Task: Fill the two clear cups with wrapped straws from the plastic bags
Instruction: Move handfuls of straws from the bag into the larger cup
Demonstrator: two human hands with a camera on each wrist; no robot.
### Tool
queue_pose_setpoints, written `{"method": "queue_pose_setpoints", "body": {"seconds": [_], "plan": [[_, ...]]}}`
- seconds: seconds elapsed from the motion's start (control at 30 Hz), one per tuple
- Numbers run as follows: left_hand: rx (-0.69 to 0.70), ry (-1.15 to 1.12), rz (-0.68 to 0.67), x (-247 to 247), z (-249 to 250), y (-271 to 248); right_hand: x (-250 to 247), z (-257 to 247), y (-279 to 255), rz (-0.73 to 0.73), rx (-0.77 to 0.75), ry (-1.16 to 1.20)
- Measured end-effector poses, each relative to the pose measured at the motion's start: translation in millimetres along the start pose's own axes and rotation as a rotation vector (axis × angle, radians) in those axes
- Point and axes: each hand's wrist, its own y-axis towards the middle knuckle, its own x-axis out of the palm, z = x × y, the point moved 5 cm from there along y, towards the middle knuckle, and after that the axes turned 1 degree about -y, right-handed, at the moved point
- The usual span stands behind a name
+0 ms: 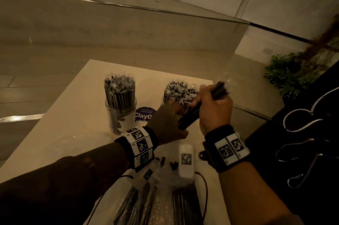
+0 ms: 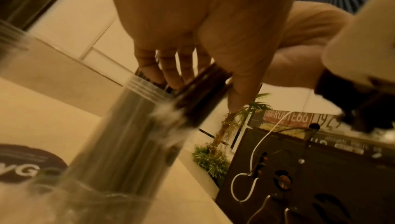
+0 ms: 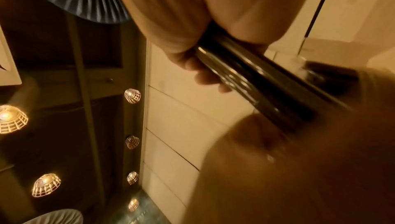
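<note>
Two clear cups stand on the white table, each packed with wrapped black straws: the left cup [image 1: 120, 114] and the right cup [image 1: 178, 92]. My right hand [image 1: 212, 107] grips a tilted bundle of black straws [image 1: 190, 114] just beside the right cup. Its upper ends stick out above my fist. My left hand [image 1: 170, 120] holds the bundle's lower end between thumb and fingers [image 2: 169, 72], right at the rim of the right cup [image 2: 128, 134]. In the right wrist view my fingers [image 3: 205, 75] curl round the bundle [image 3: 256, 78]. The hands hide most of the right cup.
Plastic bags [image 1: 156, 197] with more black straws lie at the near edge of the table [image 1: 64, 123]. A white device [image 1: 186, 160] with a cable lies by my wrists. A purple round sticker [image 1: 145, 113] sits between the cups. A plant [image 1: 289, 74] stands beyond the right edge.
</note>
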Motion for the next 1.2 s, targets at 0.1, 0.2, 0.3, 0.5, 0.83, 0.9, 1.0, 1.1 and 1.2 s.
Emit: {"method": "queue_pose_setpoints", "body": {"seconds": [0.1, 0.2, 0.3, 0.5, 0.83, 0.9, 1.0, 1.1, 1.2], "plan": [[-0.078, 0.119, -0.085, 5, -17, 2, -2, -21, 25, 0.078, -0.096, 0.005], [-0.090, 0.047, -0.056, 4, -17, 9, 12, -30, 38, 0.099, -0.124, -0.005], [-0.105, 0.012, -0.021, 0, -19, 15, 20, -30, 51, 0.146, -0.094, -0.025], [-0.133, 0.023, 0.030, -3, -27, 21, 30, -22, 66, 0.242, -0.084, -0.074], [-0.125, 0.099, -0.024, -2, -31, 29, 39, 25, 43, 0.250, -0.007, -0.184], [-0.086, 0.090, 0.016, -2, -32, 28, 40, 44, 34, 0.191, 0.037, -0.224], [-0.030, 0.068, 0.067, -4, -30, 25, 44, 59, 22, 0.023, 0.034, -0.382], [-0.002, 0.036, 0.061, -4, -33, 24, 34, 30, 25, -0.010, -0.156, -0.506], [-0.029, 0.042, 0.049, 2, -41, 23, 31, -10, 30, -0.032, -0.487, -0.633]]}}
